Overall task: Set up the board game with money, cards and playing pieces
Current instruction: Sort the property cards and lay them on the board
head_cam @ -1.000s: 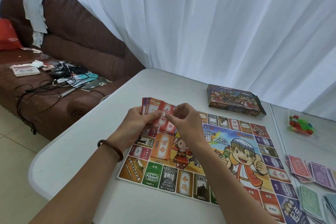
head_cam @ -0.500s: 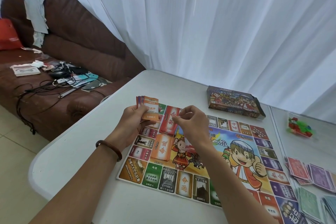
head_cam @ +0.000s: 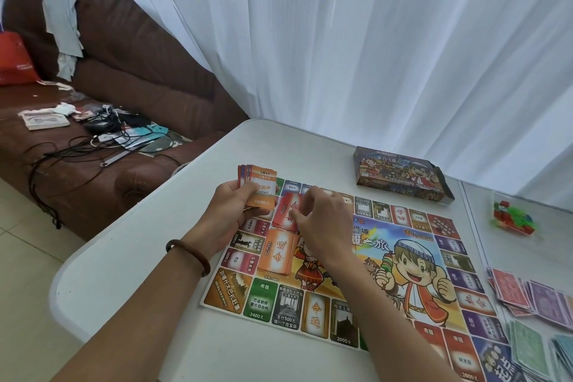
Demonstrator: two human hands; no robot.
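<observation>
Two card piles are lying on the game board [head_cam: 387, 245], which is covering the right part of the white table [head_cam: 148, 257] and reaching about as far as the seam with a second table [head_cam: 483, 220]. I am reading this as a sorting layout: the board is lying flat in front of the person so that each deck is getting its own spot.

Money notes [head_cam: 527, 298] are spreading in loose coloured heaps along the second table's near edge, probably waiting to be counted out. The opened game box [head_cam: 400, 175] is sitting by the white table's far edge, behind the board and out of the way.

The left hand [head_cam: 229, 211] is gripping a fan of cards [head_cam: 259, 186] over the board's far left corner, thumb across the faces and fingers curled behind, and is serving as the stock. The right hand [head_cam: 322, 220] is reaching down to the red pile [head_cam: 286, 214] beside that corner. Its fingertips are drawn together and pinching the top card, I am judging to seat it squarely. The orange pile [head_cam: 277, 253] is lying just nearer.

The playing pieces [head_cam: 513, 217] are resting in a clump on the second table, well apart from the board.

A white curtain [head_cam: 372, 40] is hanging behind both far edges. A brown sofa [head_cam: 124, 87] is standing left of the table, carrying tangled cables [head_cam: 102, 139].
</observation>
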